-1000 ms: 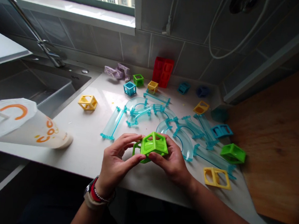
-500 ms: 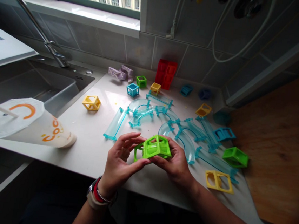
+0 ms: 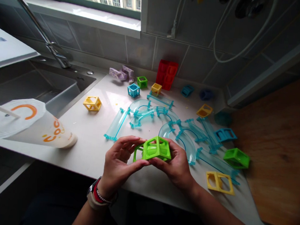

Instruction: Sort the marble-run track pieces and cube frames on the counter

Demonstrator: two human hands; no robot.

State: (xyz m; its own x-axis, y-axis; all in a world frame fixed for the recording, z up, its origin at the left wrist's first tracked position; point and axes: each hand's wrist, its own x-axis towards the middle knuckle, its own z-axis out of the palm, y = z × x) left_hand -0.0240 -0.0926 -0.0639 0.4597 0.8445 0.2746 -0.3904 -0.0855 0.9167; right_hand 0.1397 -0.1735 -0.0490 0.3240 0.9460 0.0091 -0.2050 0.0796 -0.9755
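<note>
A bright green open-sided block (image 3: 158, 148) is held between both hands above the counter's front part. My left hand (image 3: 120, 164) grips its left end, thumb below and fingers behind. At the right end, my right hand (image 3: 175, 164) has its thumb in front and its fingers partly hidden behind the block. Clear teal track pieces (image 3: 185, 140) lie just behind the hands, some curved and some straight. To the right are a yellow double block (image 3: 220, 183) and another green block (image 3: 236, 158). A yellow cube (image 3: 92, 103) sits to the left.
A plastic drink cup (image 3: 40, 123) with a straw stands at the front left, near the sink (image 3: 36, 80). Against the back wall are a red block (image 3: 166, 75) and a purple folded object (image 3: 122, 73). A wooden board (image 3: 281, 150) is at the right.
</note>
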